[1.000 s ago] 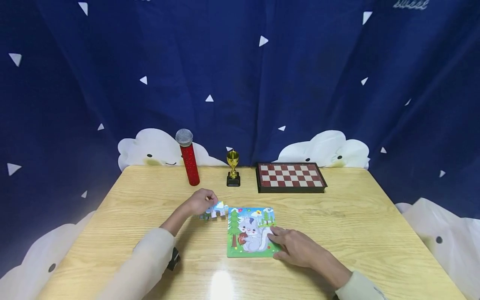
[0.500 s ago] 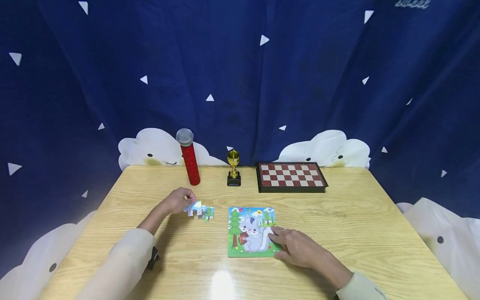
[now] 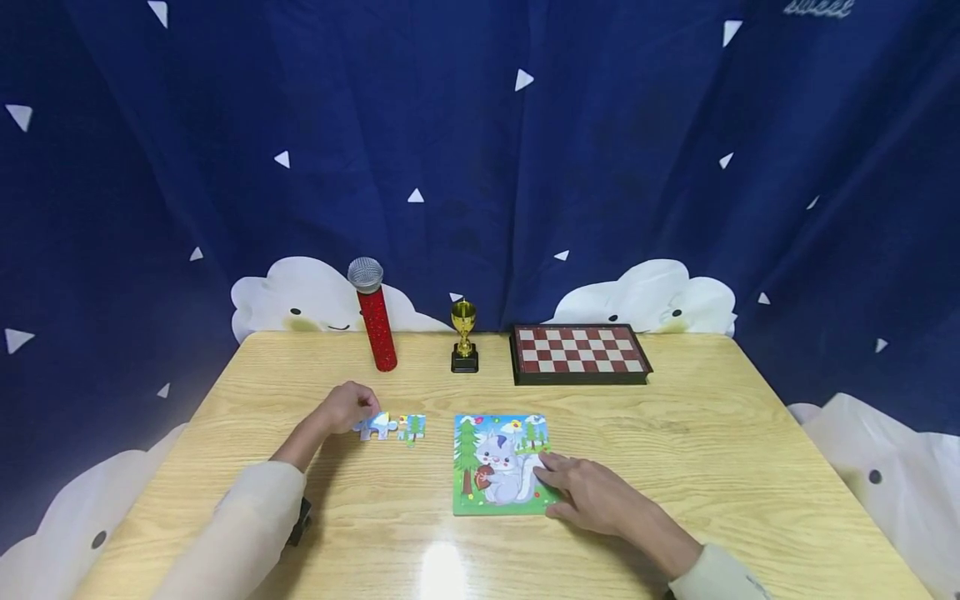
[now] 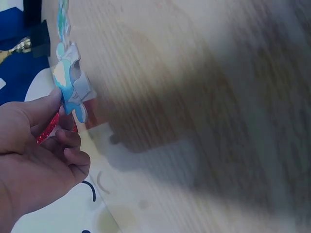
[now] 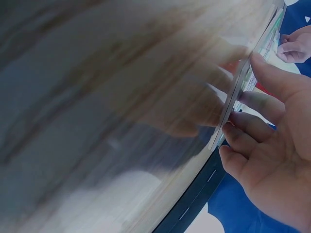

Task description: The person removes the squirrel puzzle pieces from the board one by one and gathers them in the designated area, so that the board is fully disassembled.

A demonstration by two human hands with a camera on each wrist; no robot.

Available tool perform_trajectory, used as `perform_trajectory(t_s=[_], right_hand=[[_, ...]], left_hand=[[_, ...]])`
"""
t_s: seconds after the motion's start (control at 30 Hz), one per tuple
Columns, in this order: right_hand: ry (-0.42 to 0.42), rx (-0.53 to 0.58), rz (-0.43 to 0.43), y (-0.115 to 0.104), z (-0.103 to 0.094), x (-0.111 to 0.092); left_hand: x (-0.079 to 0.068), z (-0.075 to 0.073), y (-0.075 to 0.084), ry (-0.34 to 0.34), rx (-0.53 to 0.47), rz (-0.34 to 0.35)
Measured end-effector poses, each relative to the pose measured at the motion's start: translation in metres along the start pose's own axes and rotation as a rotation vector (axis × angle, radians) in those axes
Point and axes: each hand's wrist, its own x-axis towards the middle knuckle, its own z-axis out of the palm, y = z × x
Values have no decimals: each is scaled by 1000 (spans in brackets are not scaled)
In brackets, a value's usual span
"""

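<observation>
My left hand (image 3: 341,410) pinches a light-blue jigsaw puzzle piece (image 3: 377,427) between thumb and fingertips, left of the middle of the table. In the left wrist view the piece (image 4: 66,80) stands out from the thumb tip, other fingers curled loosely beneath. Just to its right lies a second puzzle piece (image 3: 412,427) with a green tree. A square squirrel puzzle (image 3: 502,477) lies flat farther right. My right hand (image 3: 596,497) rests at the puzzle's right edge with fingers extended; in the right wrist view the fingertips (image 5: 257,59) touch its edge.
Along the back of the wooden table (image 3: 675,433) stand a red microphone (image 3: 378,329), a small gold trophy cup (image 3: 464,333) on a black base, and a checkered board (image 3: 581,352) in a black frame. A dark blue curtain (image 3: 450,150) hangs behind.
My left hand has moved left with its puzzle piece, away from the squirrel puzzle, and the tree piece now shows uncovered beside it. The right hand has stayed in place.
</observation>
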Motion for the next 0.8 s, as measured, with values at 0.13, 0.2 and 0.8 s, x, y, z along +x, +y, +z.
perform_trajectory(t_s=[0.13,0.2,0.8], right_hand=[[6,1,-3,0,-1,-1],[6,7,-3,0,-1,-1],[12,5,-10,-2,-1,-1]], left_hand=[[2,4,2,11,-5,-27],[2,6,4,11,-11,-44],[6,9,28,4,-81,56]])
